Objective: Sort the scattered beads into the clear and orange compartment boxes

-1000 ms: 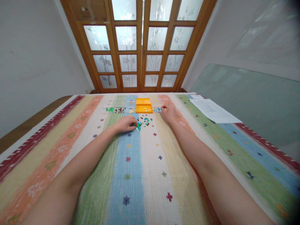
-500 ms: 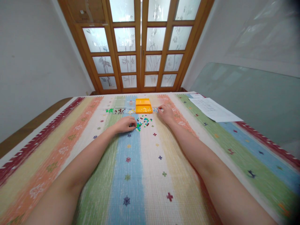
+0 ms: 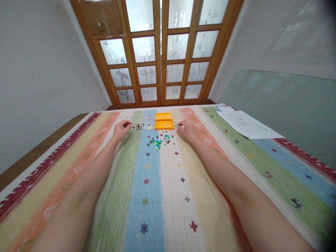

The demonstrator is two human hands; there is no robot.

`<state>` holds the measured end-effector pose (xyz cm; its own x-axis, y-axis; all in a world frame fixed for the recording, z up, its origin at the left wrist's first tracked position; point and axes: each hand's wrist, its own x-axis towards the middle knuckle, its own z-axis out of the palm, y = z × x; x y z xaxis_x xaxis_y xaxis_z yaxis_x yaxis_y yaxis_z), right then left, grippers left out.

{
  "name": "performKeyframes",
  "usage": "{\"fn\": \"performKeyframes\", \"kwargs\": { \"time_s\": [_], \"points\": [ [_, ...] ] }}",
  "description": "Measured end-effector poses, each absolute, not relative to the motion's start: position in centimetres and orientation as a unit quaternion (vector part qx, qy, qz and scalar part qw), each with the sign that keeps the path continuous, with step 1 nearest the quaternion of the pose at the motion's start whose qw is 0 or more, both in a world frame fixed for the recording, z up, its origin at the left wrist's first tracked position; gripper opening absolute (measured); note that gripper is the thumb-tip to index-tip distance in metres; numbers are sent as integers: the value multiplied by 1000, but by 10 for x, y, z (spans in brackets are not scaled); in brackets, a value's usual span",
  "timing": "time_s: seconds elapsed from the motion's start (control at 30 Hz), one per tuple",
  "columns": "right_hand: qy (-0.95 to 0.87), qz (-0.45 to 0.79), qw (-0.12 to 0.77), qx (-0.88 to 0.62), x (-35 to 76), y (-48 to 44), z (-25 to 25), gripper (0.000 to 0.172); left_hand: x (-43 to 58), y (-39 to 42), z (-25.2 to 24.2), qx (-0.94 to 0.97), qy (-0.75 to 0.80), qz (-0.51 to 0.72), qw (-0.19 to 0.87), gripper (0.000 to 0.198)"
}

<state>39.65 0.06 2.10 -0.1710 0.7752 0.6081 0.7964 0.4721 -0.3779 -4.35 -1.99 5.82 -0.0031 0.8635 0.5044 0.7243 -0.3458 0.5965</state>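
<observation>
My left hand [image 3: 122, 129] is over the left end of the row of clear boxes, fingers pinched together; whatever they hold is too small to make out. Beside its fingertips lie dark brown pieces [image 3: 138, 127] in a clear box. My right hand [image 3: 187, 130] is closed in a pinch by the blue pieces [image 3: 176, 125] to the right of the yellow box [image 3: 164, 116]; its fingertips hide what is between them. Between the hands, a loose pile of small green, blue and brown pieces [image 3: 158, 142] lies on the cloth. White pieces [image 3: 167, 125] sit in the yellow box.
Yellow pieces [image 3: 150, 127] lie in a clear box left of the yellow box. Printed paper sheets [image 3: 248, 124] rest at the right side of the striped tablecloth [image 3: 172, 196]. A pale green panel [image 3: 283, 98] stands beyond the right edge, and glazed wooden doors [image 3: 161, 63] are behind the table.
My left hand has moved from the loose pile left and away from me to the end box, now covering the green pieces there. My right hand stays by the blue pieces. The view has shifted slightly.
</observation>
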Motion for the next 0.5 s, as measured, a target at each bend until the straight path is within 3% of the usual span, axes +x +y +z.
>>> {"fn": "performKeyframes", "kwargs": {
  "time_s": [0.17,0.5],
  "points": [
    [-774,-12,388,-500,394,0,18,17,-53,-13,43,650,611,445,77,25],
    [-784,-7,380,-491,393,6,10,13,13,20,34,722,579,367,94,24]
  ]
}}
